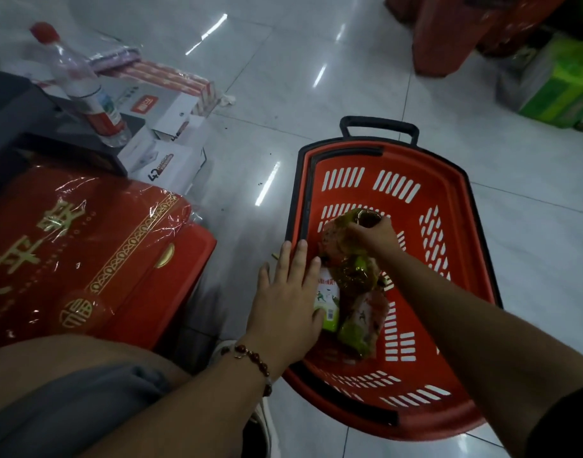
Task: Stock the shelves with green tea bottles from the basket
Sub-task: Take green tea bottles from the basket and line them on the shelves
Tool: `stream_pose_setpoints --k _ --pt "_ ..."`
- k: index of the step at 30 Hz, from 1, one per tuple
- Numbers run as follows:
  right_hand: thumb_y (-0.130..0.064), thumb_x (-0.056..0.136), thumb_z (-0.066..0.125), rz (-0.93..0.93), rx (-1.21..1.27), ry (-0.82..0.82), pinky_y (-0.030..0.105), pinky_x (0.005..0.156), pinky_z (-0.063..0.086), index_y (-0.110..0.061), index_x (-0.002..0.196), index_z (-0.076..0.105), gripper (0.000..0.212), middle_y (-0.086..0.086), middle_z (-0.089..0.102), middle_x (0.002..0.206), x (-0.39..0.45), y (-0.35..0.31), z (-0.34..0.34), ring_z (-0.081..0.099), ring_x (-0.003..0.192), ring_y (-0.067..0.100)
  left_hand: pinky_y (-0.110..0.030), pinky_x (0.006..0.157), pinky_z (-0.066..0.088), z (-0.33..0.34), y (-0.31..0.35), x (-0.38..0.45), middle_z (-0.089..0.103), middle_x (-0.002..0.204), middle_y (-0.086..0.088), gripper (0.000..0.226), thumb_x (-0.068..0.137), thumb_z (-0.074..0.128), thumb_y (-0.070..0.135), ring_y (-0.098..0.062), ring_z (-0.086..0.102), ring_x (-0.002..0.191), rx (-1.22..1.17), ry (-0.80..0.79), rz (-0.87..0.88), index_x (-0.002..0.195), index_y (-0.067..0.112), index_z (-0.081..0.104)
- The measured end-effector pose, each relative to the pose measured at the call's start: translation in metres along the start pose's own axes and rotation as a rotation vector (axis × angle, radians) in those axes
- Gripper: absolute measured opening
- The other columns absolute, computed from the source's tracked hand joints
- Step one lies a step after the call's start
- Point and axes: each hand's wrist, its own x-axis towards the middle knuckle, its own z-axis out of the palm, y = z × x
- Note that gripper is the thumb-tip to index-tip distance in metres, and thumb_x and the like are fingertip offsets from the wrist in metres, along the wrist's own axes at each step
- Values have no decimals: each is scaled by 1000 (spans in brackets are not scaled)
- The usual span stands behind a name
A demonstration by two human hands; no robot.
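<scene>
At about six o'clock, closest of all, was the person's knee in grey cloth, with both bare arms reaching out over it. The left wrist wore a bracelet of brown beads (255, 361). The left hand (288, 299) lay flat with its fingers straight and spread, resting across the near left rim of the red basket (449, 206), and its thumb touched a green tea bottle (328, 304) lying in the basket. The right hand (376, 234) was farther in, near the middle of the view, with its fingers curled round the top end of another green tea bottle (356, 279), which looked blurred and tilted above the basket floor. The basket sat on shiny white floor tiles (316, 94), and its black handle (379, 127) stuck out at twelve o'clock. At nine o'clock lay a big red gift box (85, 246) with gold writing under clear wrap. Past it, at about ten o'clock, stood a clear bottle with a red cap (82, 84) and some white boxes (171, 157). Far off, at two o'clock, were green packs (561, 87) and something red.
</scene>
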Motion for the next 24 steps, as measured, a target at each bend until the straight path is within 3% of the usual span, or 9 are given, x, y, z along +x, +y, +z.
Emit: stream_pose_setpoints --k 2,4,6,9,12,14,18,21,24 --pt "-27 83 77 23 65 -26 36 80 58 -5 136 41 68 8 56 122 -12 -3 -16 62 111 29 -53 121 2 -5 1 -2 -22 164 -9 81 99 37 57 -31 -20 150 -20 -12 6 158 22 -7" --pt "-25 88 69 26 129 -75 29 66 55 -6 114 55 35 8 63 106 -30 -9 -30 67 92 23 -51 121 0 -9 1 -4 -18 165 -8 79 99 36 57 -30 -19 151 -59 -5 12 158 23 -5" --pt "-24 93 63 72 240 -117 34 75 57 -12 96 59 14 10 65 101 -51 -16 -45 67 88 23 -46 121 -2 -14 1 -6 -13 166 -7 77 100 37 56 -28 -16 152 -131 7 9 158 24 -3" --pt "-32 90 64 154 405 -161 45 98 52 -16 101 58 20 15 62 116 -85 -29 -64 63 108 32 -41 121 -1 -25 5 -13 -4 167 -5 75 100 40 54 -25 -8 153 -293 31 -16 158 26 1" --pt "-34 88 65 199 622 -205 42 95 53 -18 114 57 31 17 57 120 -122 -37 -73 60 113 35 -41 119 20 -38 10 -23 19 162 0 73 98 44 55 -23 16 150 -497 103 -79 158 29 11" --pt "-33 89 65 195 763 -245 41 90 54 -19 117 58 32 18 59 119 -147 -40 -75 61 111 36 -38 108 37 -46 11 -29 40 147 6 72 96 48 56 -17 36 138 -669 157 -96 156 33 17" --pt "-37 88 63 186 995 -366 40 91 52 -19 123 60 39 20 62 122 -189 -46 -70 59 113 36 -29 93 47 -63 13 -39 50 116 31 53 93 55 56 -1 53 117 -1136 90 -59 136 63 25" --pt "-33 83 65 120 1022 -471 41 91 55 -18 132 58 52 19 65 124 -216 -50 -56 63 112 35 -31 99 46 -72 13 -45 56 130 26 65 81 60 70 5 56 117 -1427 88 -34 133 69 22" --pt "-28 88 62 21 963 -574 48 108 45 -18 136 55 49 15 66 129 -232 -45 -29 61 122 34 -44 104 48 -71 11 -48 56 138 14 85 69 72 69 -13 58 123 -1654 141 -58 129 72 13"
